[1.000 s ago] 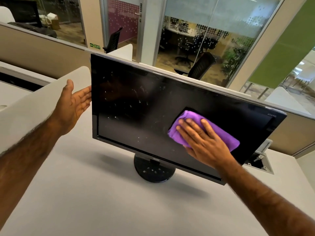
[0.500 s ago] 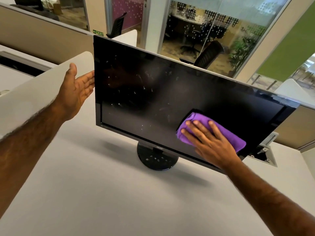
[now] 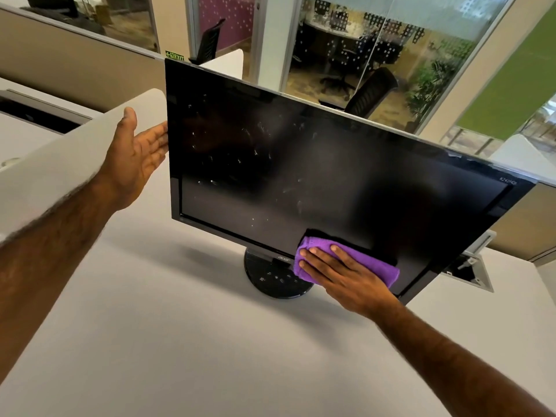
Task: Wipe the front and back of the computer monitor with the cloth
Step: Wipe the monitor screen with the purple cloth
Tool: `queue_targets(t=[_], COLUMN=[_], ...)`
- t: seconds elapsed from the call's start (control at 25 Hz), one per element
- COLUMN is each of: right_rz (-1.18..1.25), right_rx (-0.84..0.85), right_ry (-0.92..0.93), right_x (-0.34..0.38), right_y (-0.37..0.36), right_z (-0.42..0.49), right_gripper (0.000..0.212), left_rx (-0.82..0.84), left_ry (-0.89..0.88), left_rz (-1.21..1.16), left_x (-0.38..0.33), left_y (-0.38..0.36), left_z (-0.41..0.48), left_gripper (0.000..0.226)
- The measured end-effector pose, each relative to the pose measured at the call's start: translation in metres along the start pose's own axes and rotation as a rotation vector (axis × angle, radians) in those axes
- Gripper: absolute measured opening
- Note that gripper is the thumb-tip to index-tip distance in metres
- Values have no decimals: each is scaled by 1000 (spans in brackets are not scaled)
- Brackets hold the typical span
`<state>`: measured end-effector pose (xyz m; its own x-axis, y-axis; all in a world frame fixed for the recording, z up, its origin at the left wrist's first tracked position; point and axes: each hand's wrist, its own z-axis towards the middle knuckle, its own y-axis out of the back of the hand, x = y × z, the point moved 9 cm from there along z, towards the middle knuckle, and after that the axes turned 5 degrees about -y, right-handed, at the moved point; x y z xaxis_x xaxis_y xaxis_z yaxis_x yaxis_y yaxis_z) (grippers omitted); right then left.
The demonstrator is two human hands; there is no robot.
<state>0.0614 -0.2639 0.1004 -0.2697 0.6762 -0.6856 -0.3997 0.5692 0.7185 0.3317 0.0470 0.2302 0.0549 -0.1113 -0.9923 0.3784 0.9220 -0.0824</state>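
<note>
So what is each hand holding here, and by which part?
Right hand presses the cloth flat against the monitor's lower edge, palm on top, no pinch. Left hand is open, fingertips at the monitor's left edge; an actual grip cannot be told.

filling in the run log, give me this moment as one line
stage: wiping front | right hand: flat on purple cloth at screen's lower edge | left hand: open at monitor left edge | specks upper left | back: unseen
</note>
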Motion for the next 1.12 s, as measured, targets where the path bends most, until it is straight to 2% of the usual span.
queue_targets(t=[0.2,0.32,0.52,0.68,1.0,1.12], right_rz=[-40,-22,-7,-23,-72,-56], right_rx=[26,37,-7,-29,59,63], right_ry=[59,45,-18,-18,15,11], right_x=[-15,-12,1,5,-19,-14], right_y=[-4,-7,3,7,-8,-11], right_z=[-18,-15,16,26,-41,-34], right_gripper=[106,105,93,96,100,99], left_rx=[-5,-14,-19,-21,-36,-56], left_ry=[2,-7,-12,-8,-21,-22], left_rz=[-1,4,1,-1,6,11], left_x=[-3,-2,-2,-2,-3,0], left_y=[-3,-3,-3,-4,-7,-7], left_z=[-1,-1,-3,-2,-5,-6], left_gripper=[78,77,77,77,76,75])
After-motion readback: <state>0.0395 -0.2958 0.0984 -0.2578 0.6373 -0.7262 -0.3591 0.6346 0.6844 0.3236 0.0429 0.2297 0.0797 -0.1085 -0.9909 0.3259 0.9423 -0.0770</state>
